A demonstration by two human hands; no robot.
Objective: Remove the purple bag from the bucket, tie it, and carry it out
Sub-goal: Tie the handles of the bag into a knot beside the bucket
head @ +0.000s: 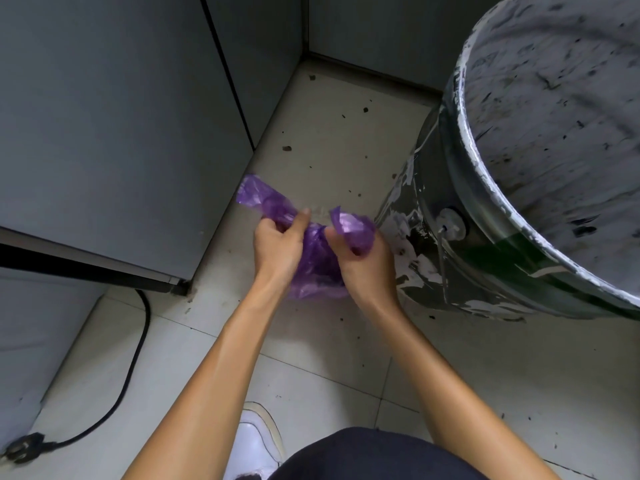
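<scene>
The purple bag [317, 263] is out of the bucket and hangs between both hands above the tiled floor. My left hand [278, 245] grips one twisted end of the bag, which sticks up to the left. My right hand [363, 263] grips the other end, a purple flap folded over its fingers. The bag's body bulges below and between the wrists. The paint-stained bucket [460, 188] stands just right of my right hand, its smeared grey inside visible with no bag in it.
Grey cabinet panels [121, 133] rise on the left and behind, forming a narrow corner. A black power cable [136, 355] with a plug lies on the floor at lower left. My white shoe [254, 441] is at the bottom. Dark specks dot the floor tiles.
</scene>
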